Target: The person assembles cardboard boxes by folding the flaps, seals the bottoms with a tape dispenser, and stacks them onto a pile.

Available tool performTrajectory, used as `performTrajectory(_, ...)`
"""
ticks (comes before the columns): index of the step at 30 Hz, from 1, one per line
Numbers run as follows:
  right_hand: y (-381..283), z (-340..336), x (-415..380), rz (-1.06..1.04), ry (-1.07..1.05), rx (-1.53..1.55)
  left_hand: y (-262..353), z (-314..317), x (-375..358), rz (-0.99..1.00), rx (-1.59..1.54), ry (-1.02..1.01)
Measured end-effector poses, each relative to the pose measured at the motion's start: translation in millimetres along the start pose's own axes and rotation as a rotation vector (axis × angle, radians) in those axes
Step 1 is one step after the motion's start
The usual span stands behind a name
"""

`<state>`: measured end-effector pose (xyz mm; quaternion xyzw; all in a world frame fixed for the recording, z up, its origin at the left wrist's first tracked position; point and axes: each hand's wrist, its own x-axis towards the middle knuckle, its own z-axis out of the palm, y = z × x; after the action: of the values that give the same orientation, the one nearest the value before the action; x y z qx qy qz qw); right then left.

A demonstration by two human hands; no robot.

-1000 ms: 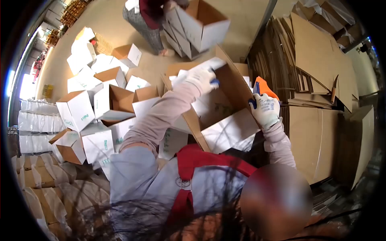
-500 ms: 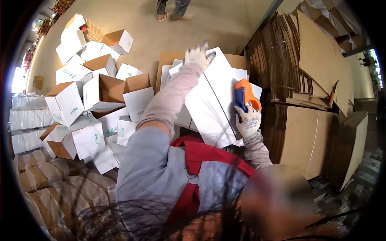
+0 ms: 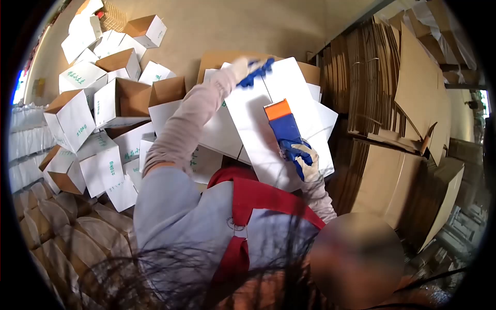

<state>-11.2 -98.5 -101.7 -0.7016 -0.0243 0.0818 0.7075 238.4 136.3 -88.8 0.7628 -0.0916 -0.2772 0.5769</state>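
Note:
My right hand [image 3: 304, 159], in a white glove with a blue coating, is closed round the handle of a tape dispenser [image 3: 285, 125] with an orange front end and a blue body. The dispenser lies over the right flap of a white carton [image 3: 258, 124], whose seam runs lengthwise between two flaps. At the carton's far end, my left hand [image 3: 253, 71] is above the seam, fingers spread and the blue side of the glove showing. Both hands overlap the carton in this view.
White open-topped boxes [image 3: 124, 106] with green print are heaped on the left. Stacks of flattened brown cardboard [image 3: 421, 85] stand on the right. Brown, plastic-wrapped bundles [image 3: 77, 243] lie at the lower left. More white cardboard [image 3: 219, 139] lies under the carton.
The tape dispenser has swung left from the carton's right side to over its top. My left hand has turned, showing its blue fingers. A person's legs at the top have left the view.

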Motion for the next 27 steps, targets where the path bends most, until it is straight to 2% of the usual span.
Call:
performTrajectory(1,-4.6,1.2,3.1,-0.036,0.009,0.002,-3.5,2.2,-12.2,-0.220,-0.489,-0.349)
performTrajectory(3,3.6,-3.0,3.5,-0.029,-0.016,-0.011,36.2,20.4,-42.9,-0.356,0.183,-0.471)
performTrajectory(5,-18.9,-3.6,6.6,-0.064,-0.085,-0.090,39.9,37.0,-55.8,-0.046,0.368,-0.481)
performTrajectory(6,-12.1,-6.6,1.5,-0.108,-0.071,-0.167,21.1,37.9,-50.4,0.443,0.588,-0.326)
performTrajectory(7,-12.8,-4.7,-1.6,-0.040,-0.055,-0.055,15.6,37.9,-48.3,0.447,0.580,-0.320)
performTrajectory(9,-7.7,-8.4,0.2,-0.173,-0.078,-0.104,35.5,36.1,-59.7,-0.145,0.123,-0.413)
performTrajectory(10,-7.9,-7.5,-1.9,-0.176,-0.080,-0.103,33.9,34.0,-63.7,-0.259,-0.079,-0.455)
performTrajectory(11,-10.4,-3.9,-5.2,-0.083,-0.032,0.042,11.5,41.5,-66.2,-0.302,-0.351,-0.395)
performTrajectory(12,-11.5,-1.0,-5.7,0.009,0.015,0.187,-10.8,54.8,-68.0,-0.299,-0.595,-0.333)
performTrajectory(13,-11.1,0.7,-4.2,0.005,0.014,0.191,-23.1,62.9,-68.6,-0.292,-0.838,-0.268)
performTrajectory(14,-10.6,2.0,-2.9,0.020,0.020,0.213,-7.0,52.4,-73.7,-0.217,-0.621,-0.278)
performTrajectory(15,-12.4,2.6,-0.2,0.037,0.024,0.235,7.1,47.7,-60.2,-0.345,-0.298,-0.182)
performTrajectory(16,-16.5,3.4,4.5,0.038,0.022,0.237,8.0,36.2,-48.3,-0.011,0.138,-0.112)
performTrajectory(17,-30.7,8.0,14.4,0.035,0.031,0.107,8.1,23.3,-35.6,0.328,0.570,-0.040)
performTrajectory(19,-52.4,14.2,35.9,0.022,0.042,-0.162,19.5,-8.4,-1.5,0.287,0.875,0.157)
performTrajectory(21,-46.7,16.0,47.3,0.059,0.045,-0.099,19.6,-32.0,34.0,-0.011,0.968,0.130)
performTrajectory(22,-48.6,16.9,54.5,0.053,0.035,-0.145,14.6,-31.3,40.0,-0.007,0.970,0.131)
performTrajectory(23,-50.4,18.0,59.4,0.046,0.026,-0.191,3.1,-25.2,46.3,-0.191,0.908,0.044)
performTrajectory(24,-51.9,21.3,60.5,0.138,0.052,-0.107,-12.9,-19.2,53.4,-0.372,0.843,-0.044)
performTrajectory(27,-36.4,17.6,58.7,0.106,0.031,-0.022,-141.2,-52.0,106.2,-0.110,1.213,-0.006)
